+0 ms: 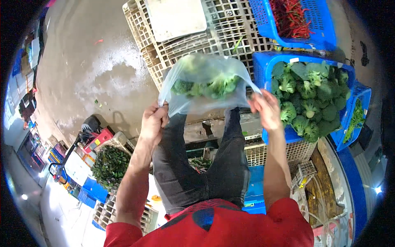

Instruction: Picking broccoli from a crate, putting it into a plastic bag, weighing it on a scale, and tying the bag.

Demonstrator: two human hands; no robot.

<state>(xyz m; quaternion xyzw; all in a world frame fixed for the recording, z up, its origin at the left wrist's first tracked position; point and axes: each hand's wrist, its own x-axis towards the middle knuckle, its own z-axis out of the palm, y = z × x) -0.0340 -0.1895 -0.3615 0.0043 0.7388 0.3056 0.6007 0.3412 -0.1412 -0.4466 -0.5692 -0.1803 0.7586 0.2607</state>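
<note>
Here, a clear plastic bag of broccoli [203,84] stretched crosswise just ahead of both sets of fingers. Left hand [154,120] clenched on the bag's left corner; right hand [266,109] at the opposite edge, fingers spread, grip uncertain. Blue crate of broccoli [263,66] immediately right of the right fingers.
</note>
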